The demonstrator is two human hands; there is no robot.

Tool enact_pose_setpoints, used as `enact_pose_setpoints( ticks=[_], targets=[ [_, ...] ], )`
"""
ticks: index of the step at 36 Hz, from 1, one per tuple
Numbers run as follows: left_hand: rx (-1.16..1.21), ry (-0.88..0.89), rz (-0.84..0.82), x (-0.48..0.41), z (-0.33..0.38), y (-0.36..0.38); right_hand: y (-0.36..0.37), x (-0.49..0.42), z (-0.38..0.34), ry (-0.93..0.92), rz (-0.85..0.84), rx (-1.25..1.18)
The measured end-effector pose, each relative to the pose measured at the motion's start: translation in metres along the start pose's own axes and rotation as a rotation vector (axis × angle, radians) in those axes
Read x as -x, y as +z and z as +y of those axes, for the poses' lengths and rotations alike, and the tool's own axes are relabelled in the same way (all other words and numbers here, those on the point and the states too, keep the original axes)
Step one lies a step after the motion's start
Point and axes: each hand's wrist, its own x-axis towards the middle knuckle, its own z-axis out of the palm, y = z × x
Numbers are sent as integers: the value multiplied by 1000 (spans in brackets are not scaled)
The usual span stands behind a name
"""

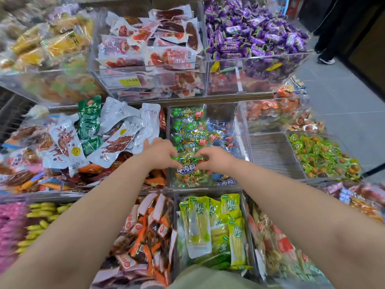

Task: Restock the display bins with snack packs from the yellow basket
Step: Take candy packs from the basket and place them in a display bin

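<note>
Centre of frame: the left hand and right hand are both pinching the green snack pack, fingers curled on its upper edge, over the clear middle bin. Advisable here: lowering it flat, label up, in line with the matching packs behind. The yellow basket is lying out of view.
</note>
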Motion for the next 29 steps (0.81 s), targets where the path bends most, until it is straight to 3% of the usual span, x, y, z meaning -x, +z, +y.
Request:
enact_pose_setpoints(
  ticks=[3,7,12,16,20,22,25,29],
  targets=[
    [2,-26,-59,-1,-1,-2,-4,-4,-6,56,-45,-33],
    [-156,-27,-146,0,4,4,-4,-5,-16,80,-150,102],
    [-372,-58,-74,9,25,4,12,-3,-9,-2,-20,416],
    [-324,-1,144,11,44,12,13,1,-2,43,-35,309],
    [-263,31,64,9,60,23,-19,8,-6,62,-240,-133],
    [-242,9,71,2,64,25,-38,8,-1,126,-82,-308],
    [-239,-17,81,-8,62,23,-57,-6,16,286,355,-451],
    [-298,6,47,-16,58,17,-54,-17,16,355,377,-512]
  ],
)
